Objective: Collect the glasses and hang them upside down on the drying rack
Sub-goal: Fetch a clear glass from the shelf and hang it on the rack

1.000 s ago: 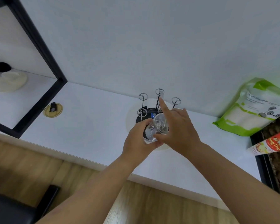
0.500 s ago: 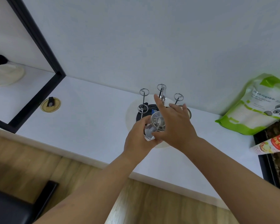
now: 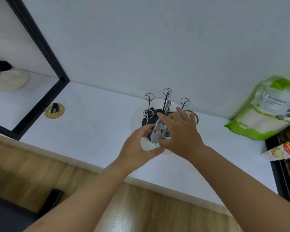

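Glass (image 3: 159, 133) sits base-up over the drying rack (image 3: 166, 104) on the desk (image 3: 90, 124), between both hands. Right hand (image 3: 179, 134) fingers curl round it; left hand (image 3: 137, 144) loose, just beside — right leads onto the peg.

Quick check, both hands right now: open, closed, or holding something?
Left hand: fingers spread and relaxed beside the glass, gripping nothing.
Right hand: curled round the glass, holding it over the drying rack.

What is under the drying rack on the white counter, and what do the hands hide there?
The drying rack stands on a round white tray. The left hand, the right hand and the glass between them cover the tray's near part and the rack's near pegs.
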`<state>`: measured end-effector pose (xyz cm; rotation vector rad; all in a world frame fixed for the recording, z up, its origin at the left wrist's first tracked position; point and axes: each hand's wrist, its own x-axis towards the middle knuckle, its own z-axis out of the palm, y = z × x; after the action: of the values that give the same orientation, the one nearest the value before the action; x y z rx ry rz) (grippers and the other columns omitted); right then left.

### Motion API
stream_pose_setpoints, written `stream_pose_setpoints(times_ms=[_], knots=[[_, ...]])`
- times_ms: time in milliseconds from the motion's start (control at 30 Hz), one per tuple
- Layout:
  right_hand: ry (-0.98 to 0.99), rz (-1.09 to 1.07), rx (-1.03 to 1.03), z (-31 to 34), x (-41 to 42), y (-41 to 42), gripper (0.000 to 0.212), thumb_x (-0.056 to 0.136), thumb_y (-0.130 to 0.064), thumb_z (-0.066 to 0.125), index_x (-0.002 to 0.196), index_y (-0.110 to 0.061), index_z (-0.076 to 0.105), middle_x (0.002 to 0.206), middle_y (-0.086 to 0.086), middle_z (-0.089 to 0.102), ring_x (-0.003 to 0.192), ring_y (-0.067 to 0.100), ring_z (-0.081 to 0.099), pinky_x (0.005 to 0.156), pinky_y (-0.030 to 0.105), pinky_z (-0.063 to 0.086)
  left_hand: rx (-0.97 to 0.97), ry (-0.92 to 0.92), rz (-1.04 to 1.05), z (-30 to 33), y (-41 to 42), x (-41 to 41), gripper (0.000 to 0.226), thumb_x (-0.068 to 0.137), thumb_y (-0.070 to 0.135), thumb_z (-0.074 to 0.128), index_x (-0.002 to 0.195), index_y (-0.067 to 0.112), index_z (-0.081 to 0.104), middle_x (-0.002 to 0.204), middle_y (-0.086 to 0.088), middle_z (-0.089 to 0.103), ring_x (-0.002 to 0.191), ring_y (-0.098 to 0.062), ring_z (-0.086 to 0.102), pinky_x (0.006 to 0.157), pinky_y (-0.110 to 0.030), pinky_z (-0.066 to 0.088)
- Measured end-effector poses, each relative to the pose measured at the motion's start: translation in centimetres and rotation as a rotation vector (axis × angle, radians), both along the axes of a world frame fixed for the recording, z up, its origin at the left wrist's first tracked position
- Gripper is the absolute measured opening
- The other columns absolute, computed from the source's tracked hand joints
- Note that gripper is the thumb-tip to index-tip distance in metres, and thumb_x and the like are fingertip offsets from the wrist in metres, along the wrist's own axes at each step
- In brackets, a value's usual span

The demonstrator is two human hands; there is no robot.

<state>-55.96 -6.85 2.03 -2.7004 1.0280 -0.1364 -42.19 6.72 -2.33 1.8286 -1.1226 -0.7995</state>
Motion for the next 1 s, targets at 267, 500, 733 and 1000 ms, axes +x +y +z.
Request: stream_pose_setpoints(times_ms=[267,500,733,1000], knots=[[-0.117,-0.027,0.007,0.5,-0.7,0.9,0.086,0.078,-0.064,0.077,0.154,-0.036,0.047,0.153,0.004,0.050,0.159,0.032,0.016,0.123,0.066,0.011,-0.167,-0.098,0.162,3.5,-1.8,3.3,0.036,0.102,0.021,0.062,0.138,0.029,0.059,0.134,0.015,0.057,0.123,-0.001,0.055,0.102,-0.037,0.051],[-0.384,-0.210,0.069,0.6,-1.7,0.9,0.066,0.085,-0.062,0.068,0.138,-0.023,0.058,0.140,0.004,0.057,0.145,0.031,0.040,0.118,0.059,0.030,-0.068,-0.326,-0.020,4.0,-5.7,3.8,0.043,0.109,0.029,0.050,0.151,0.027,0.052,0.153,0.006,0.052,0.143,-0.017,0.043,0.117,-0.038,0.036],[-0.168,-0.232,0.088,-0.5,-2.3,1.0,0.097,0.082,-0.084,0.037,0.161,-0.029,0.031,0.171,0.005,0.026,0.161,0.027,0.008,0.126,0.062,0.013,0.006,-0.460,-0.036,3.2,-5.8,3.7,0.037,0.108,0.026,0.051,0.144,0.021,0.062,0.147,0.006,0.061,0.136,-0.020,0.051,0.107,-0.025,0.034],[-0.130,-0.172,0.038,-0.3,-3.9,-0.3,0.080,0.088,-0.074,0.041,0.155,-0.031,0.042,0.172,0.007,0.022,0.162,0.027,0.000,0.125,0.064,0.012,0.004,-0.468,-0.045,3.3,-4.7,2.3,0.039,0.106,0.029,0.057,0.144,0.021,0.061,0.140,0.007,0.064,0.129,-0.019,0.055,0.100,-0.023,0.038]])
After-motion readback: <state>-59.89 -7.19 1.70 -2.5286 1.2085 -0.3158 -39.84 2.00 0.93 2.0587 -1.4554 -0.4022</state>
